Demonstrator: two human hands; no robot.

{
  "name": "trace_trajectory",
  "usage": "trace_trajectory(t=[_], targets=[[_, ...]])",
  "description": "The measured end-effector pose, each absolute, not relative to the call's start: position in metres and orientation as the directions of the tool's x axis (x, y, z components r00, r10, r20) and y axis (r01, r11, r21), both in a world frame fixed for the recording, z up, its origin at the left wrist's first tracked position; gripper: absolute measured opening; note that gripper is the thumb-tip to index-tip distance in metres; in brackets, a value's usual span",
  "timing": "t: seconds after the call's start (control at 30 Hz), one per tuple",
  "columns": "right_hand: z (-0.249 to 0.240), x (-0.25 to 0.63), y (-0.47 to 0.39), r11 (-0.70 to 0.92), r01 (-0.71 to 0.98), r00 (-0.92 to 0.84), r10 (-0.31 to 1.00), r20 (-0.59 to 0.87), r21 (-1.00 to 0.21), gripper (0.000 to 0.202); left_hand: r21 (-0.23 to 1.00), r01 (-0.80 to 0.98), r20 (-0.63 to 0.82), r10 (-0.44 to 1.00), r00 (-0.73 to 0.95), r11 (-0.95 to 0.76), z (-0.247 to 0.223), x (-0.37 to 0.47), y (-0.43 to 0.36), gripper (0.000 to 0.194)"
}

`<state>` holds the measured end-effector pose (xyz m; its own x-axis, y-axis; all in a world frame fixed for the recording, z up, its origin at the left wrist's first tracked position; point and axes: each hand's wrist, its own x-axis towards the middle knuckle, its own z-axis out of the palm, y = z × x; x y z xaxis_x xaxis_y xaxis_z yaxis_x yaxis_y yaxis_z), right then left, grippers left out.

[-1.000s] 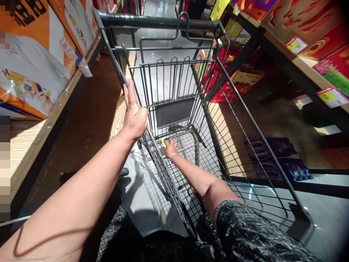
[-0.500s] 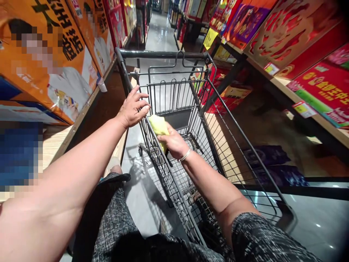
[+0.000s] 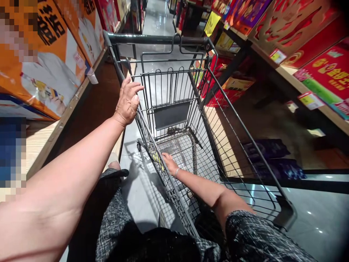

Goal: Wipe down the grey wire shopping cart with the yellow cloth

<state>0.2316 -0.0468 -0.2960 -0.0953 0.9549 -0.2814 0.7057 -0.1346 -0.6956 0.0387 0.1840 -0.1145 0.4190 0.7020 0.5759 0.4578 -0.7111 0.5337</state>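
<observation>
A dark wire shopping cart [image 3: 160, 75] stands in front of me, its handlebar at the far end. My left hand [image 3: 128, 100] rests on the cart's left top rail, fingers stretched out and apart, holding nothing. Inside the basket, my right hand [image 3: 170, 164] presses a yellow cloth [image 3: 156, 158] against the left wire side. Only bits of the cloth show through the wires, and my right fingertips are partly hidden. A thin bracelet [image 3: 176, 172] circles my right wrist.
Shelves flank the cart. Orange boxes [image 3: 49, 69] fill the left one; on the right are red gift boxes [image 3: 327, 72] with price tags [image 3: 311, 100]. Purple packages [image 3: 272, 160] lie low at the right. A tiled aisle [image 3: 158, 22] runs beyond the handlebar.
My right hand has gone down from the left top rail to the lower inside of the basket, taking the yellow cloth along. My left hand stays at the rail. The view has shifted slightly.
</observation>
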Motion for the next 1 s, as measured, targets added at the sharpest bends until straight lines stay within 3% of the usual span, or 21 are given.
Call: trace_trajectory(t=[0.1,0.2,0.3,0.4,0.47,0.53,0.63,0.7,0.77,0.87,0.93,1.0], targets=[[-0.307,0.271,-0.056,0.017,0.918,-0.183,0.904,-0.386,-0.396,0.04,0.527,0.509,0.537,0.731,0.421,-0.68,-0.113,0.04,0.184,0.092],[-0.3,0.319,-0.048,0.009,0.99,-0.071,0.899,-0.433,-0.143,0.046,0.583,0.504,0.483,0.77,0.416,-0.638,-0.108,0.041,0.181,0.089],[-0.281,0.365,-0.029,-0.103,0.995,0.099,0.909,-0.406,0.013,0.051,0.635,0.514,0.39,0.814,0.431,-0.577,-0.099,0.041,0.17,0.066],[-0.242,0.397,-0.003,-0.117,0.986,0.152,0.92,-0.362,0.117,0.048,0.598,0.526,0.343,0.786,0.514,-0.605,-0.088,0.042,0.149,0.039],[-0.205,0.41,0.018,-0.089,0.979,0.136,0.956,-0.258,0.185,0.046,0.574,0.485,0.346,0.733,0.586,-0.659,-0.08,0.044,0.132,0.029],[-0.164,0.421,0.04,-0.101,0.949,0.11,0.994,-0.016,0.298,0.047,0.601,0.417,0.334,0.688,0.644,-0.682,-0.073,0.047,0.117,0.027],[-0.119,0.437,0.063,-0.187,0.926,0.129,0.973,0.192,0.327,0.053,0.586,0.373,0.298,0.619,0.727,-0.72,-0.065,0.054,0.1,0.032],[-0.115,0.443,0.064,-0.179,0.926,0.101,0.966,0.239,0.331,0.052,0.539,0.367,0.289,0.575,0.765,-0.759,-0.063,0.058,0.095,0.036],[-0.136,0.444,0.051,-0.108,0.931,0.057,0.986,0.154,0.35,0.048,0.53,0.374,0.278,0.573,0.771,-0.761,-0.064,0.061,0.093,0.042],[-0.194,0.432,0.014,0.013,0.947,0.045,0.985,-0.169,0.322,0.045,0.515,0.426,0.235,0.6,0.764,-0.744,-0.068,0.063,0.094,0.053],[-0.234,0.416,-0.017,0.024,0.961,0.072,0.941,-0.33,0.276,0.043,0.505,0.453,0.218,0.616,0.757,-0.735,-0.071,0.063,0.095,0.054],[-0.266,0.397,-0.048,-0.022,0.966,0.126,0.911,-0.392,0.259,0.043,0.536,0.454,0.214,0.635,0.742,-0.712,-0.074,0.064,0.096,0.05]])
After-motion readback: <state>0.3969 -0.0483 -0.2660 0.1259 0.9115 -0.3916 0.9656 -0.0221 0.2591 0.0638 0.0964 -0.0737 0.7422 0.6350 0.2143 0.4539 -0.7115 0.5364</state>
